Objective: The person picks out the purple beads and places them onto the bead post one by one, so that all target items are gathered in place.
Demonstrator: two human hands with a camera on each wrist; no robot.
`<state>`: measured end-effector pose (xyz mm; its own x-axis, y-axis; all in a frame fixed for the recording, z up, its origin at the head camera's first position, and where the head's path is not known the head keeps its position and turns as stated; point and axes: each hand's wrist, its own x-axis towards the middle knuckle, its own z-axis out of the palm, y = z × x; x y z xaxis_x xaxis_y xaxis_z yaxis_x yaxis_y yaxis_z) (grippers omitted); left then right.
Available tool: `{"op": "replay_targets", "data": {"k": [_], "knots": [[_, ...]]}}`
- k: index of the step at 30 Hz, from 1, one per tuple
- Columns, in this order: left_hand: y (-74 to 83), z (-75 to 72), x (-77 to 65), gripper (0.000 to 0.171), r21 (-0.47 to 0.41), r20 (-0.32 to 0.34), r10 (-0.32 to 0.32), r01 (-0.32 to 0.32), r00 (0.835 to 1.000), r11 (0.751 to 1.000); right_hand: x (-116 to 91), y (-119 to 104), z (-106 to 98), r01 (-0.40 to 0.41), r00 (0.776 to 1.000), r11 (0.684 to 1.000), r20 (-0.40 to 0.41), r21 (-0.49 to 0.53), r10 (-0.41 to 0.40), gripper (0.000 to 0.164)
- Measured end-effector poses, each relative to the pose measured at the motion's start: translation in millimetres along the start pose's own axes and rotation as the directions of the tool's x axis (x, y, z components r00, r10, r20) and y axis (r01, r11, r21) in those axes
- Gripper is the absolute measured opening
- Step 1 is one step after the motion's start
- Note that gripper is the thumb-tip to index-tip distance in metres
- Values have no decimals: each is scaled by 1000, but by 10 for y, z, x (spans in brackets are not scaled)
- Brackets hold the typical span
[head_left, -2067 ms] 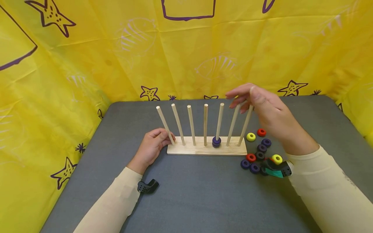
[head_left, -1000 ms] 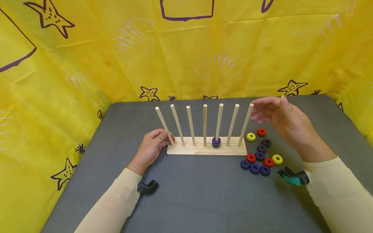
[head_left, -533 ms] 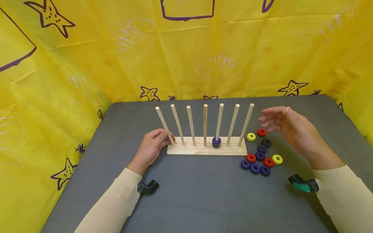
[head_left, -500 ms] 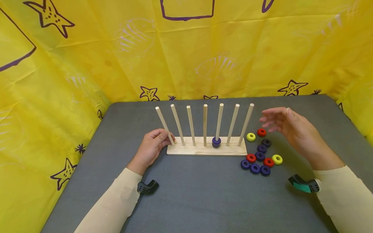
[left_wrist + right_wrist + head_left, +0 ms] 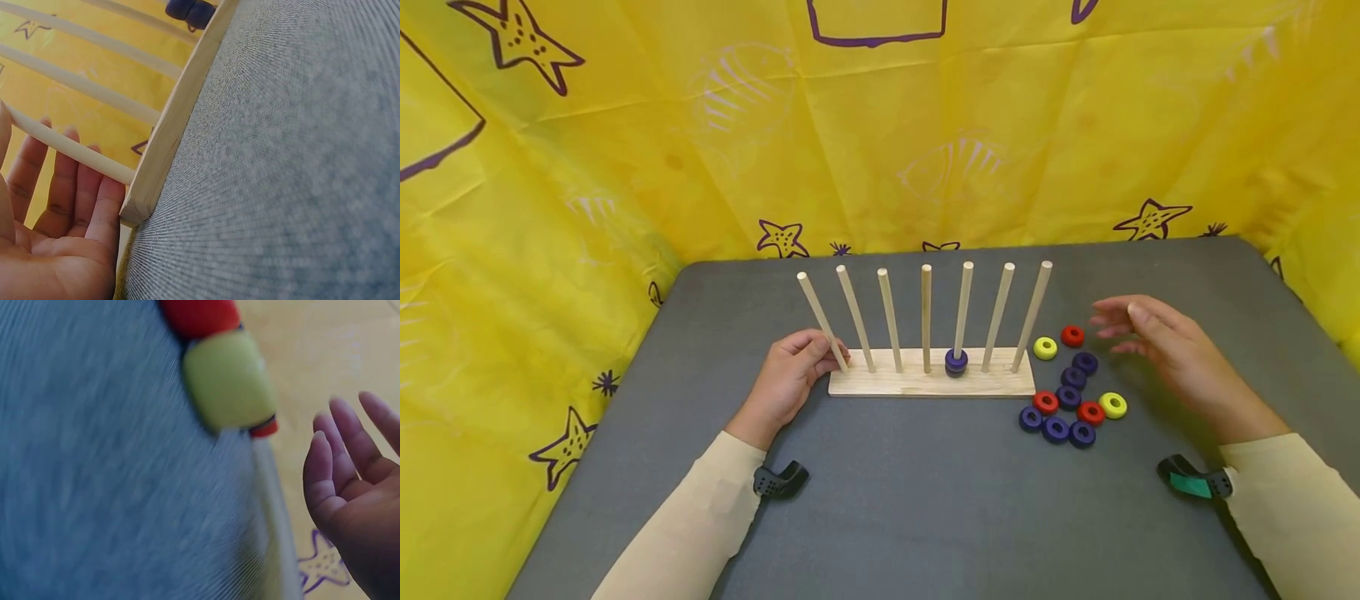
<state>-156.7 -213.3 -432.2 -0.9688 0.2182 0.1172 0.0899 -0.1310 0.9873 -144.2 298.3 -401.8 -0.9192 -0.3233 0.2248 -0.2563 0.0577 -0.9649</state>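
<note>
Across our desk (image 5: 887,517): a grey, woven-looking surface carries everything we handle, its far corners rounded.
Cloth (image 5: 865,142): yellow, printed with dark starfish and pale fish bones, it hangs behind the desk and along both sides of us.
Far edge: it runs just in front of the cloth, and we see a band of grey between it and the rack (image 5: 917,384).
Near side: grey surface stretches from the rack's front toward us, between our pale sleeves (image 5: 688,521).
Outer sides: more desk spreads beyond each arm, out to slanting edges.
Rack: a pale wooden base with seven pegs (image 5: 927,321), set lengthwise between our hands, nearer the left one.
Stacked rings (image 5: 956,363): two purple ones, low on the fifth peg from our left.
Loose rings (image 5: 1069,397): three red, two yellow and six purple lie just beside the rack's right end, between it and our right hand.
Left hand (image 5: 790,375): at the rack's left end, it holds the outermost peg near its foot, thumb and fingers on either side.
Right hand (image 5: 1172,350): released, fingers loosely bent, apart from the rings; our right wrist view shows the nearest ones blurred.
</note>
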Motion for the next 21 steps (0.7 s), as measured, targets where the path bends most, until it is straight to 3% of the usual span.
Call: {"op": "replay_targets", "data": {"k": [5, 11, 21], "knots": [[11, 12, 3, 38, -1, -4, -8, 8, 1000, 1000, -26, 105, -52, -100, 995, 988, -41, -115, 96, 33], [10, 17, 18, 37, -2, -1, -2, 2, 1000, 1000, -79, 199, -66, -215, 976, 925, -48, -313, 211, 37], [7, -6, -1, 38, 11, 0, -9, 9, 1000, 1000, -85, 291, -51, -193, 979, 915, -10, -356, 202, 41]]}}
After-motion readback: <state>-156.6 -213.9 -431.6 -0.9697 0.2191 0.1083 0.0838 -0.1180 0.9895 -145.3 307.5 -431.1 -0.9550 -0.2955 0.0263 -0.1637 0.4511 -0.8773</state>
